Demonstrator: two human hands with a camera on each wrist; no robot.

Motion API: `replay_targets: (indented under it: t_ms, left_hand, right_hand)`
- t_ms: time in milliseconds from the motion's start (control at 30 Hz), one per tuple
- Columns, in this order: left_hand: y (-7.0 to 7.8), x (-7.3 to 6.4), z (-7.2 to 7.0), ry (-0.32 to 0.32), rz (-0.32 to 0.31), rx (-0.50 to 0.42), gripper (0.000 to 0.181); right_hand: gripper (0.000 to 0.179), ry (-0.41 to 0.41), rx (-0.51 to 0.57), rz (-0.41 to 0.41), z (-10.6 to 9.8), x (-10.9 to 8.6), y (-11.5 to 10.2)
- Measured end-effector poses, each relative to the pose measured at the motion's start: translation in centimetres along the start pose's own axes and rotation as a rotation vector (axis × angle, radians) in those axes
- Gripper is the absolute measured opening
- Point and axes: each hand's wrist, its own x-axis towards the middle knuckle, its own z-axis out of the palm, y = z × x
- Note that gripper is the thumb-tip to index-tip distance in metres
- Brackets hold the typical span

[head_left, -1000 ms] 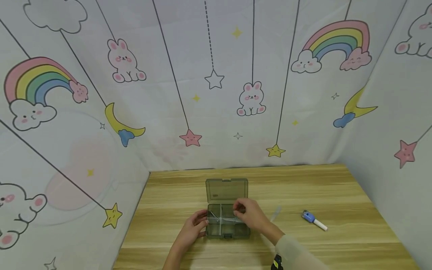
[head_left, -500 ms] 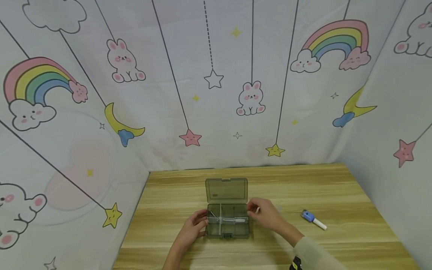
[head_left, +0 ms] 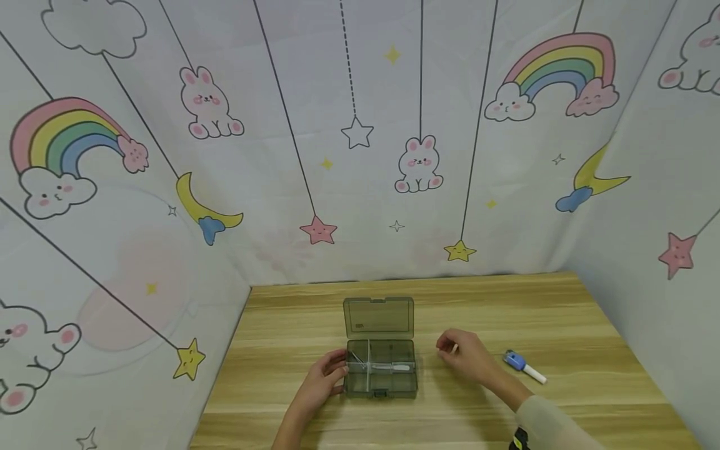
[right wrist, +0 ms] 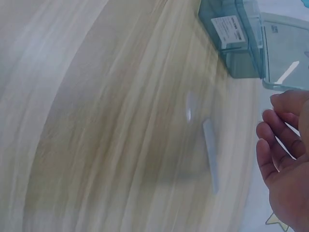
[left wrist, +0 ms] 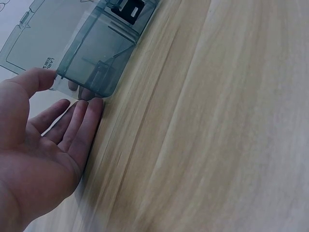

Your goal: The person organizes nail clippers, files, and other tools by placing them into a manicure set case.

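A translucent grey-green compartment box (head_left: 365, 395) stands on the table with its lid (head_left: 378, 317) raised at the back. Inside, a small white-ended slim item (head_left: 400, 367) lies along the middle, and a thin metal piece (head_left: 357, 359) sits in the back left compartment. My left hand (head_left: 316, 384) touches the box's left end, thumb at the rim and extended fingers low on the wall (left wrist: 91, 77). Right of the box, apart from it, my right hand (head_left: 464, 355) hovers with loosely bent fingers and nothing in them. Below it lies a pale translucent strip (right wrist: 211, 157), hidden in the head view.
A blue piece with a metal end and a white stem (head_left: 523, 365) lies right of my right hand. The wood-grain table (head_left: 292, 312) meets a printed cloth wall (head_left: 382, 262) at the back, with more cloth on both sides.
My right hand has drawn back from over the box to the right, bringing the white-ended item in the box into sight. My left hand stays at the box's left end.
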Motion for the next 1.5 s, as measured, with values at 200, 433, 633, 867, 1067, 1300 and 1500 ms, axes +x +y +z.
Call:
replay_targets:
  t_ms: [200, 433, 633, 867, 1067, 1300, 1500]
  left_hand:
    - [-0.1, 0.0, -0.1, 0.004, -0.001, -0.01, 0.058]
    - [-0.1, 0.1, -0.1, 0.006, -0.004, -0.013, 0.058]
    - [-0.1, 0.1, -0.2, 0.004, -0.009, -0.012, 0.059]
    - [0.0, 0.1, -0.3, -0.004, -0.003, 0.004, 0.06]
    - [0.0, 0.0, -0.2, 0.0, -0.007, -0.006, 0.057]
    - [-0.1, -0.1, -0.2, 0.003, -0.011, -0.008, 0.056]
    - [-0.1, -0.1, -0.2, 0.002, -0.013, -0.009, 0.057]
  right_hand:
    - [0.014, 0.017, -0.083, 0.027, -0.6, -1.0, 1.3]
    - [0.016, 0.028, -0.116, -0.004, -1.1, -1.8, 2.4]
    - [0.018, 0.006, -0.155, -0.028, -1.2, -1.9, 3.1]
    - [0.023, 0.002, -0.236, -0.015, -1.0, -2.0, 3.6]
    - [0.025, -0.019, -0.276, -0.028, -0.8, -2.1, 3.5]
    - [0.022, -0.055, -0.311, -0.035, -0.6, -2.3, 4.1]
    - [0.022, -0.016, -0.331, -0.019, -0.7, -2.6, 4.3]
